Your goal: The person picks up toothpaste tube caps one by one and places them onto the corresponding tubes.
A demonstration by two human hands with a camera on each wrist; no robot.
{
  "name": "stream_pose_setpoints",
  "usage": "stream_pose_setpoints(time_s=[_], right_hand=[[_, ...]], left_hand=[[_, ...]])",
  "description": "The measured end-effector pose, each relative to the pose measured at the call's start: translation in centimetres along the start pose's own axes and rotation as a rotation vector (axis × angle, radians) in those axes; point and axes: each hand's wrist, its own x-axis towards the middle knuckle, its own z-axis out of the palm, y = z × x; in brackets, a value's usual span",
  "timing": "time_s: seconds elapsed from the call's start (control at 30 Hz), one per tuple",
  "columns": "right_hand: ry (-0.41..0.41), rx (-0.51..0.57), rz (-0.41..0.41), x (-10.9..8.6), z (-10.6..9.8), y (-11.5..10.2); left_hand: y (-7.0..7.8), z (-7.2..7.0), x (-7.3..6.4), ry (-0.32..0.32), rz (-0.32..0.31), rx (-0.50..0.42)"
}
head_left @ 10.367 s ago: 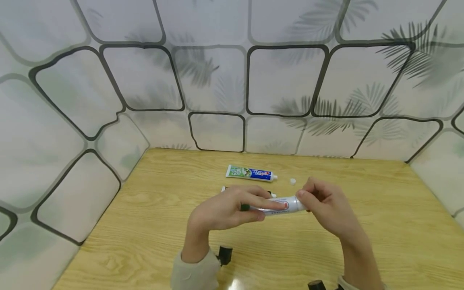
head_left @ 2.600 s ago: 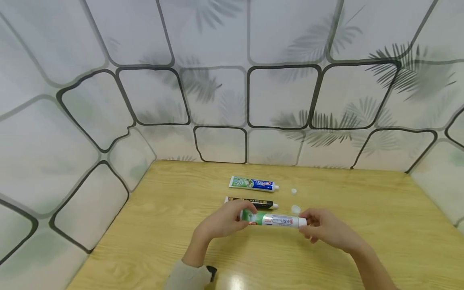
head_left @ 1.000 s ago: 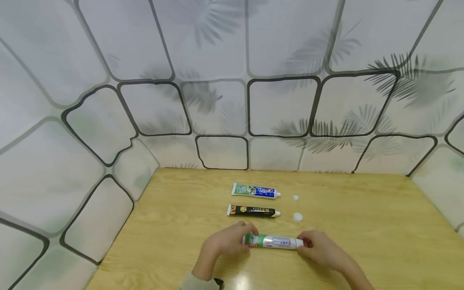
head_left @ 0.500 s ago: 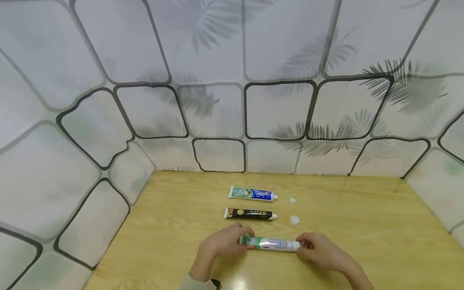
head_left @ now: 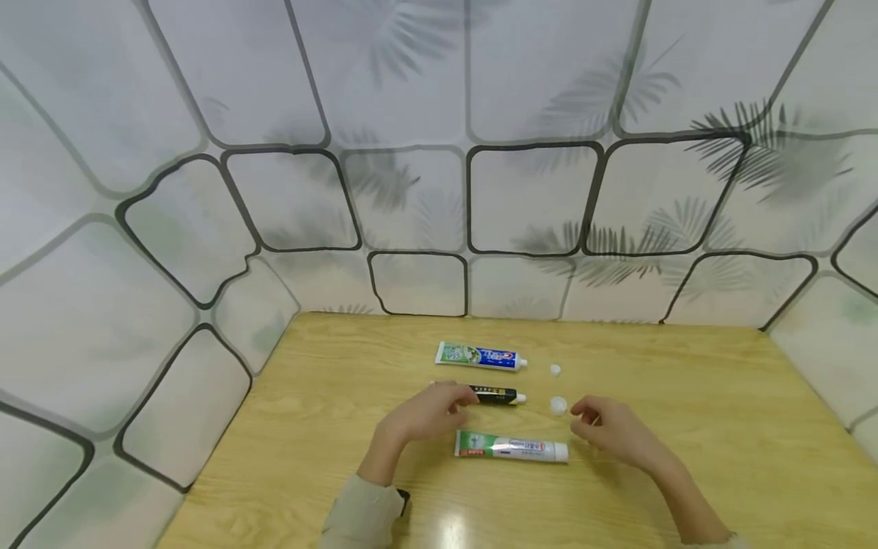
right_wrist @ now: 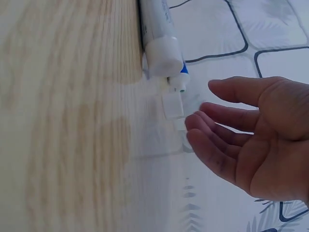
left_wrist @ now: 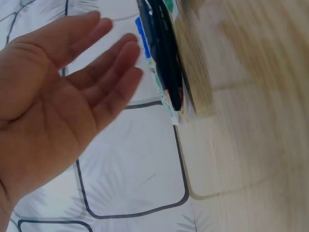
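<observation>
Narrow lane between black tube [head_left: 495,395] and green-white tube [head_left: 511,447], left hand [head_left: 427,412] at one end, large cap [head_left: 559,406] opposite

Head view looks down; wrist views (closer) share its table [head_left: 542,499].

Three tubes [head_left: 511,447] and two white caps [head_left: 559,406] lie on the wood-grain table [head_left: 748,435]

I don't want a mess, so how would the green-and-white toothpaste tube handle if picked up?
The green-and-white toothpaste tube probably won't roll far, since its green end looks flattened. Its shiny surface may feel slippery. With its white cap on, squeezing likely won't push paste out.
</observation>
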Motion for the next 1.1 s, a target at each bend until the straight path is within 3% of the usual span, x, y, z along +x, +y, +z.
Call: stream_pose_setpoints(time_s=[0.13,0.23,0.43,0.6,0.8,1.1], right_hand=[[0.102,-0.071,-0.006,0.9,-0.3,0.1],[0.126,-0.118,-0.006,1.7,-0.4,0.1],[0.107,-0.166,-0.008,3.2,0.1,0.6],[0.103,-0.163,0.011,3.4,0.6,1.1],[0.11,-0.163,0.025,3.8,1.0,1.4],[0.097,-0.177,0.042,4.0,1.2,1.3]], left_hand=[[-0.6,-0.5,1.8,0.054,0.058,0.0],[-1.0,-0.7,3.4,0.068,0.069,0.033],[-1.8,-0.3,5.5,0.016,0.075,0.123],[-2.4,0.4,5.8,-0.034,0.085,0.094],[-2.9,0.5,5.8,-0.036,0.079,0.062],[-2.7,0.9,5.8,-0.05,0.153,0.1]])
